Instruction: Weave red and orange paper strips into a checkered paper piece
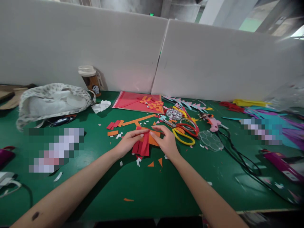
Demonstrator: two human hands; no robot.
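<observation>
My left hand and my right hand meet low over the table's middle, fingers closed at the top of a bundle of red paper strips. The red strips hang toward me, crossed with orange paper strips that stick out under my right hand. My fingers cover part of where they cross. Just beyond lie a long orange strip and short red pieces. A woven orange fish with googly eyes rests on a red sheet. Paper scraps are scattered around.
Right of my hands lie yellow-handled scissors, red-handled scissors, a clear flower-shaped palette and a pink glue gun with a black cord. A patterned pouch and a lidded cup stand back left, before a white partition.
</observation>
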